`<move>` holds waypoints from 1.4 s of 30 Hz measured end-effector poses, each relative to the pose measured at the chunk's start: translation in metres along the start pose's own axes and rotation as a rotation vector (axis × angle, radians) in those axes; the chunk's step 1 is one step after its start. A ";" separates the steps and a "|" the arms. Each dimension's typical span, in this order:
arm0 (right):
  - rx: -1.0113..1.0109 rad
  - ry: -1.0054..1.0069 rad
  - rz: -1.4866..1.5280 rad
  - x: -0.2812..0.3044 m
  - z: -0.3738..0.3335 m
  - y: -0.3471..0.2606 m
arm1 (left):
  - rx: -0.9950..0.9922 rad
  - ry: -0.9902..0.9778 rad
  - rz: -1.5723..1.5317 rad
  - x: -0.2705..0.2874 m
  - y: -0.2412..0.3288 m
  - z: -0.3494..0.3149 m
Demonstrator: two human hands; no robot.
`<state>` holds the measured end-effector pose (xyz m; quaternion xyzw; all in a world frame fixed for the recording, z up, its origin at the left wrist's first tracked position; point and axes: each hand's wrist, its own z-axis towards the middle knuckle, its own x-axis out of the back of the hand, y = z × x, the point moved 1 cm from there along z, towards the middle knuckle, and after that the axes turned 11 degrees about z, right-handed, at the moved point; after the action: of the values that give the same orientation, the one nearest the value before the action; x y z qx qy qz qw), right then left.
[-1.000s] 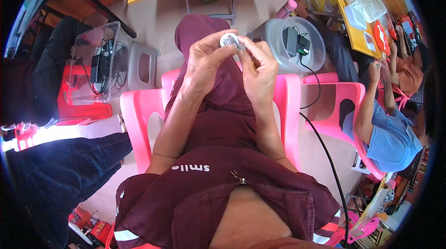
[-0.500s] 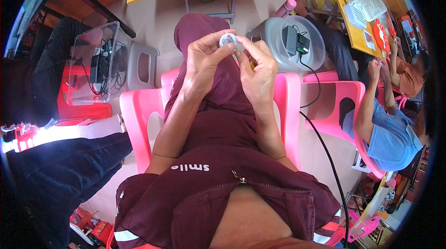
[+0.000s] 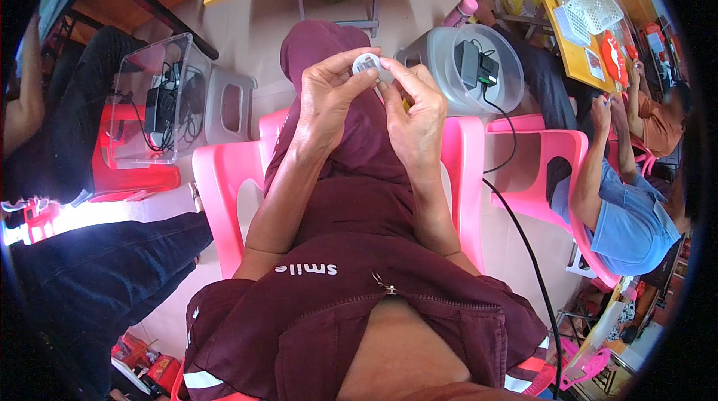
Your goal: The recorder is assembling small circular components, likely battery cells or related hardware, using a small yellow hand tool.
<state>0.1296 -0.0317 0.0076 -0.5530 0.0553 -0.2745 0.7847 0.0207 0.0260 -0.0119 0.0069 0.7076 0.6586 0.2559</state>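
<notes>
One white disc pinched in the left hand, right hand narrowed at its edge, grip unclear, clear tub holding black adapters, clear box holding black cables

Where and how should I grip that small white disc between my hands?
Probably best by pinching the rim of the white disc, coming from the left with your left hand: thumb at the lower edge, index finger above. It looks small and round, its patterned face turned up to you, and your right hand crowds its right side.
</notes>
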 end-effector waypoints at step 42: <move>0.124 0.011 -0.227 0.008 -0.002 -0.018 | 0.252 -0.198 -0.353 0.008 0.002 0.004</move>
<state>0.1292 -0.0411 0.0245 -0.5047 -0.0205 -0.3672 0.7810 0.0144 0.0326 -0.0129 -0.0206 0.7457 0.5063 0.4326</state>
